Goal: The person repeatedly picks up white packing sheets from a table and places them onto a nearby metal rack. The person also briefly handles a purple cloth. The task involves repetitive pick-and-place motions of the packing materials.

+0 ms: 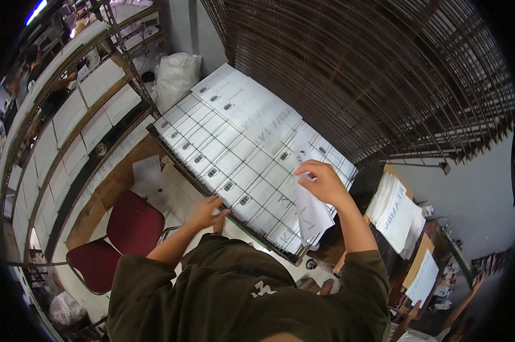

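A wide wire drying rack shelf (pixel 243 206) lies in front of me, with printed white sheets (pixel 212 134) resting in rows on and under its grid. Over its right part, my right hand (pixel 324 182) pinches a loose white paper sheet (pixel 313 215) that hangs down bent toward the near right corner. My left hand (pixel 205 215) is beside the near edge of the rack, fingers apart, with nothing in it.
A stack of tilted wire shelves (pixel 348 68) rises behind the rack. To the left are a dark red chair (pixel 133 223), shelving with white panels (pixel 101 82) and a white plastic sack (pixel 176 80). Stacked white sheets (pixel 393 214) lie at right; another person's arm (pixel 465 302) shows beyond.
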A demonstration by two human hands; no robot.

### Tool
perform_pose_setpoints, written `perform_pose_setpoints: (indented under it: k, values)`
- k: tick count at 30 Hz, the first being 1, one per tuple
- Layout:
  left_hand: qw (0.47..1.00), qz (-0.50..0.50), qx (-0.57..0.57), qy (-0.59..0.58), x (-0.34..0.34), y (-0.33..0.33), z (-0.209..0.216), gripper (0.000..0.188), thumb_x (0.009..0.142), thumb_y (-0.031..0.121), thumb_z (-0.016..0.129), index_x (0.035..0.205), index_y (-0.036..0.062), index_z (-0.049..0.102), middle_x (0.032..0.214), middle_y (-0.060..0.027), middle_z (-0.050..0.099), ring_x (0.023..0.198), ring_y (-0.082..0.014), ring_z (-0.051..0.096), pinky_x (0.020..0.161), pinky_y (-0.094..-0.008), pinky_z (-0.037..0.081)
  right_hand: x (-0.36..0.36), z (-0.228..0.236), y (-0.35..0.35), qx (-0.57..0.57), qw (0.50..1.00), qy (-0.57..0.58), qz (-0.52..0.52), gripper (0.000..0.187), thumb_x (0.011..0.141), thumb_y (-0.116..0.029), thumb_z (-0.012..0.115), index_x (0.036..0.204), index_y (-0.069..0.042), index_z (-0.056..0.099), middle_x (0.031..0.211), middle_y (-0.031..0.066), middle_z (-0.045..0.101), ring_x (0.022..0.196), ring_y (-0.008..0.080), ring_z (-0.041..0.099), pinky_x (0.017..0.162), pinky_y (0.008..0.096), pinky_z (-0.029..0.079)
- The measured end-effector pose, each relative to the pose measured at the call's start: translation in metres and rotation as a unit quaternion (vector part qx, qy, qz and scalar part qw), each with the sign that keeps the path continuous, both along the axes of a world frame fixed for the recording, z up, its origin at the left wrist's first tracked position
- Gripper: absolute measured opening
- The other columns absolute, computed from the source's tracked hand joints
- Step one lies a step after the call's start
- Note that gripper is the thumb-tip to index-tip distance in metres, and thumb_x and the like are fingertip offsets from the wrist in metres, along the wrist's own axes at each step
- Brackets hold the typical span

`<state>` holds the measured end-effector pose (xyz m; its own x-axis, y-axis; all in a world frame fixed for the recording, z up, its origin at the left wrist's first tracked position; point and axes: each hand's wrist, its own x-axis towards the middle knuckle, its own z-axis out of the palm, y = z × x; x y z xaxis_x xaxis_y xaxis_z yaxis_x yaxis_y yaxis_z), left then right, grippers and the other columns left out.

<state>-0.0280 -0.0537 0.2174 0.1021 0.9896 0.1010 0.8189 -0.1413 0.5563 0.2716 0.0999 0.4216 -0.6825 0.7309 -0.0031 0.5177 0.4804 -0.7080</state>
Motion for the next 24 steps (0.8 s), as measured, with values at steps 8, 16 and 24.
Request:
perform_pose_setpoints:
  k: [8, 16, 24]
  values:
    - [0.783, 0.338, -0.52, 0.046, -0.164, -0.18, -0.23, 0.054, 0.075, 0.045, 0.062, 0.112, 0.0067, 0.056, 0.116, -0.017, 0.054, 0.11, -0.0308, 0.05, 0.09, -0.041, 0.041, -0.079, 0.033, 0.058, -0.06, 0.984, 0.049, 0.16, 0.063, 0.063, 0.011, 0.04, 0.122, -0.005, 0.05, 0.124, 0.0156, 0.048, 0.107, 0.0228, 0.05, 0.084, 0.0281, 0.043]
    - [0.818, 0.31, -0.484, -0.031, -0.167, -0.148, -0.191, 0.058, 0.073, 0.049, 0.062, 0.11, 0.0041, 0.057, 0.11, -0.0179, 0.058, 0.101, -0.0318, 0.056, 0.085, -0.0407, 0.044, -0.004, -0.122, 0.133, -0.179, 0.896, 0.266, -0.306, 0.062, 0.067, 0.017, 0.039, 0.126, -0.003, 0.046, 0.118, 0.0079, 0.051, 0.08, 0.0057, 0.049, 0.064, 0.016, 0.04]
    - [0.825, 0.357, -0.432, -0.065, -0.204, -0.105, -0.136, 0.05, 0.075, 0.042, 0.061, 0.106, 0.0033, 0.059, 0.106, -0.0152, 0.061, 0.1, -0.0302, 0.057, 0.085, -0.0381, 0.045, -0.002, -0.329, 0.192, -0.136, 0.79, 0.411, -0.433, 0.064, 0.07, 0.015, 0.04, 0.131, -0.004, 0.04, 0.102, 0.0042, 0.057, 0.059, 0.0029, 0.043, 0.054, 0.0158, 0.036]
